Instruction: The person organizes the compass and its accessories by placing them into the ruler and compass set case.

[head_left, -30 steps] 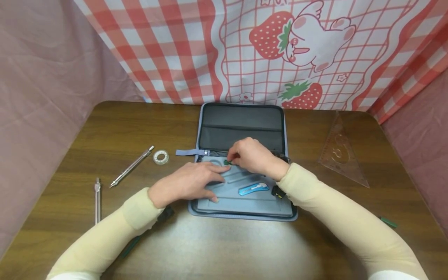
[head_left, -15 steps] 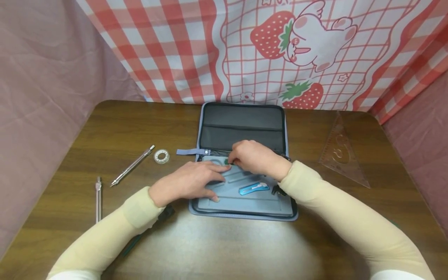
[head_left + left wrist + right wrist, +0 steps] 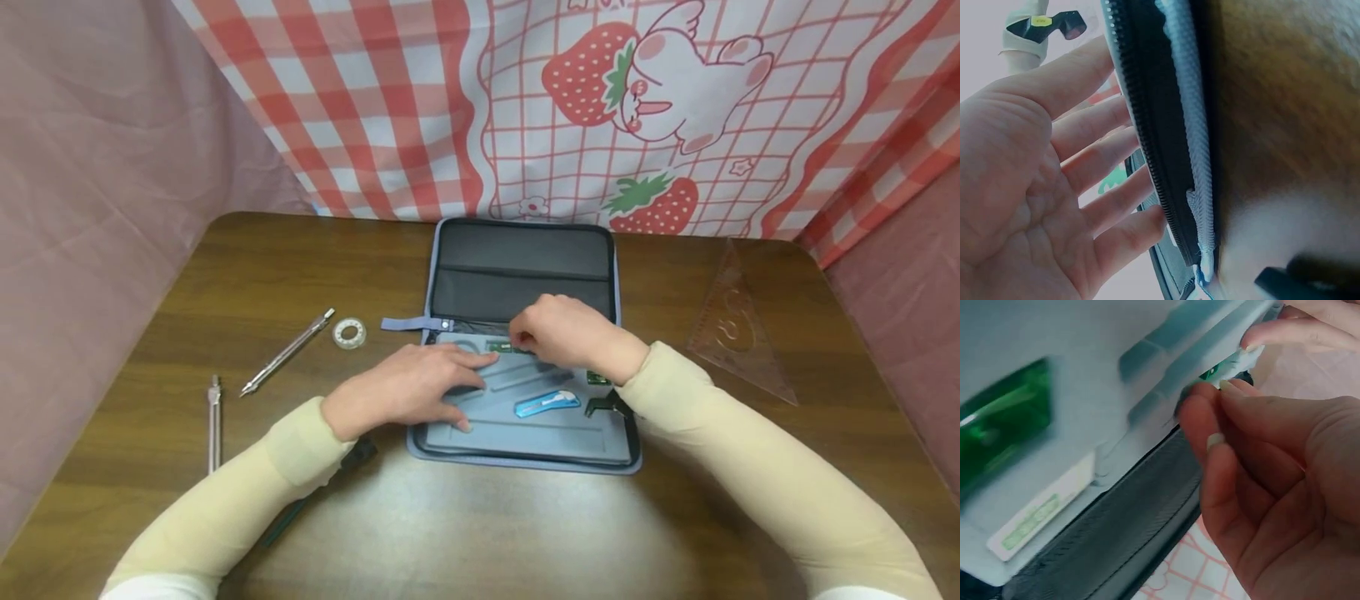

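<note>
An unzipped blue case holds a grey-blue moulded tray [image 3: 525, 437] with shaped recesses. My left hand [image 3: 408, 385] rests on the tray's left side, fingers spread; the left wrist view shows its palm [image 3: 1029, 187] beside the zipper edge. At the tray's upper edge, my right hand [image 3: 566, 333] pinches a small narrow green piece [image 3: 498, 346] with pale lettering, lying in a recess. Fingertips cover part of it. A blue utility knife [image 3: 547, 403] lies in the tray's middle. Near the right wrist sits a shiny green piece [image 3: 1004, 425] beside a white strip [image 3: 1044, 512] with green lettering.
Left of the case lie two slim silver metal tools, one a pointed tool [image 3: 287, 352], and a clear ring [image 3: 349, 333]. A transparent set square [image 3: 738, 333] lies at right. The case's black-lined lid [image 3: 522, 292] stands open behind. A dark green stick [image 3: 285, 521] shows beside the left sleeve.
My right hand has slid rightward along the tray's upper edge, uncovering more of the lettered green piece. The left hand keeps its place on the tray.
</note>
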`<move>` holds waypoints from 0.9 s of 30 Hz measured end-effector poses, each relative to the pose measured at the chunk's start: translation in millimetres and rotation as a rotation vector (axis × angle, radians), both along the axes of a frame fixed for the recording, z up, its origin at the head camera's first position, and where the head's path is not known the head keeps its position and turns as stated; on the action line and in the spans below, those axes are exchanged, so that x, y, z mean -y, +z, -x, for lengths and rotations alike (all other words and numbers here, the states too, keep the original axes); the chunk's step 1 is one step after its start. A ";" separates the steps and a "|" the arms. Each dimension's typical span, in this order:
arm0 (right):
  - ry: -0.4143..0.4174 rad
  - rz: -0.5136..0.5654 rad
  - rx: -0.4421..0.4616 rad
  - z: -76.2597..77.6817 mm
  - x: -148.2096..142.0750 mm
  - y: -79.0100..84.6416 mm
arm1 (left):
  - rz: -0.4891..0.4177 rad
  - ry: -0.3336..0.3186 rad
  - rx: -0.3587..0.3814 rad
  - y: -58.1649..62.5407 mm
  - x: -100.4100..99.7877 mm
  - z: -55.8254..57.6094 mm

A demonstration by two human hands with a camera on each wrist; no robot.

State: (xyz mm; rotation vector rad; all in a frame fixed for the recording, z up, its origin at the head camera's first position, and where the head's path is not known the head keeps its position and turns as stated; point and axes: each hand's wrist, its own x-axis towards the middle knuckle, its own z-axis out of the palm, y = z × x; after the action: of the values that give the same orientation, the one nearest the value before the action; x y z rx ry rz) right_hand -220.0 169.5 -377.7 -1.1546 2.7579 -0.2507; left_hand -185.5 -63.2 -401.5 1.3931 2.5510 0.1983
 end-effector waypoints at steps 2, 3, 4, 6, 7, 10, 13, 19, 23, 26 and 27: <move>0.004 -0.008 0.010 0.4 -0.8 -1.0 | 0.001 0.003 0.001 0.5 0.7 0.0; 0.010 -0.002 0.019 0.6 -0.5 -1.8 | 0.001 0.003 0.000 0.6 1.0 0.1; 0.019 0.006 0.027 0.8 0.1 -3.0 | 0.000 0.004 0.001 0.7 1.2 0.1; 0.033 0.022 0.035 0.9 1.7 -5.0 | -0.003 0.002 0.001 0.6 1.4 0.3; 0.039 0.026 0.038 0.8 2.5 -5.4 | -0.004 0.002 0.002 0.4 1.4 0.4; 0.056 0.033 0.046 0.6 1.6 -4.2 | -0.005 0.001 0.007 -0.5 0.8 0.3; 0.065 0.051 0.044 0.6 -7.9 3.0 | -0.002 0.000 0.010 -1.5 0.5 -0.3; -0.005 0.082 -0.011 -7.9 -60.2 23.2 | -0.006 0.010 0.007 -2.2 2.0 -2.6; -0.106 0.036 -0.020 -28.4 -112.0 30.5 | -0.009 0.011 0.002 -2.3 2.1 -4.1; -0.121 0.027 -0.030 -49.9 -155.1 33.1 | -0.015 0.003 -0.002 -2.4 1.0 -4.2; -0.127 0.024 -0.030 -57.8 -169.6 33.8 | -0.016 -0.001 -0.001 -2.4 0.6 -4.2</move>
State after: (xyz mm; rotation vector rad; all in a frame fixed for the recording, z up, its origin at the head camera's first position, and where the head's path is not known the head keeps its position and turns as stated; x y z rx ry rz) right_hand -162.3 339.0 -343.9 -0.9975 2.8666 -0.2834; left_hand -181.3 -63.8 -403.9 1.4002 2.5550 0.2189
